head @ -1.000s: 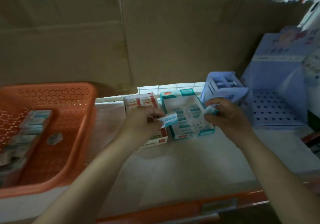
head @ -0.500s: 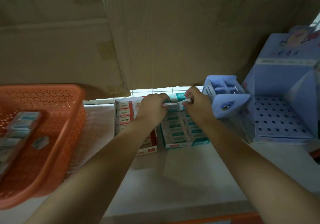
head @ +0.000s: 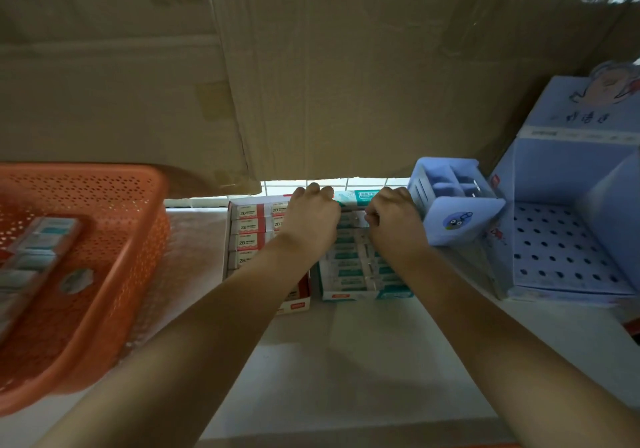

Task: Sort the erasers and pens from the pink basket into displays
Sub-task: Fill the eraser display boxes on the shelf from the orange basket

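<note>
Head camera looks down on both hands reaching to the far end of the teal display box (head: 367, 295), where one eraser (head: 353, 219) lies between them. The right hand (head: 394, 222) has its fingers curled and pinches the eraser's right end. The left hand (head: 313, 220) is fisted, knuckles up, against the other end, and I cannot tell whether it grips. The eraser's long axis runs left to right, like the rows of teal-banded erasers below it, while the box's own long axis runs away from the person. Just to its left, touching or nearly so, stands a red display box (head: 294, 305) of 2B erasers, partly under the left forearm. All of this sits on a pale bench (head: 363, 361). The pink basket (head: 138, 239) is at the left edge, with a strip of packed erasers (head: 38, 250) inside. A small blue pen holder (head: 460, 219) stands to the right, and beside it a larger blue display (head: 568, 239) with a perforated floor. Big cardboard sheets (head: 346, 66) lean behind, leaving a slit of white tiled wall (head: 329, 184).
</note>
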